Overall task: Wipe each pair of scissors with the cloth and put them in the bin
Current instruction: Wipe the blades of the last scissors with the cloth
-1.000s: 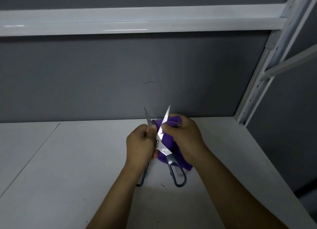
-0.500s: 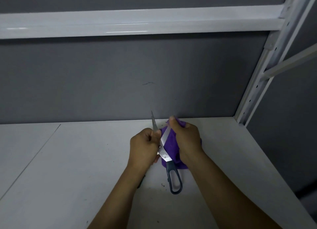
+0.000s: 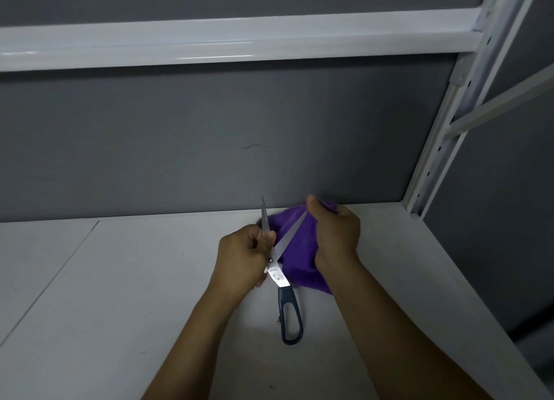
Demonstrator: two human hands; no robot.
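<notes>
One scissors [image 3: 279,275] blade ends under right hand's [image 3: 337,234] cloth [image 3: 296,249]; grey wall [image 3: 209,144] behind.

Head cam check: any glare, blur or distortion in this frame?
Head view: dim overall; glare streaks on the white shelf beam, which bows slightly from the wide lens; right hand and purple cloth softly motion-blurred; scissors blades read clearly.

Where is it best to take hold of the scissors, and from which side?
By the dark handle loop, coming from the near side. The scissors are spread open, both blades pointing away toward the wall, and that loop hangs free of the cloth.
</notes>
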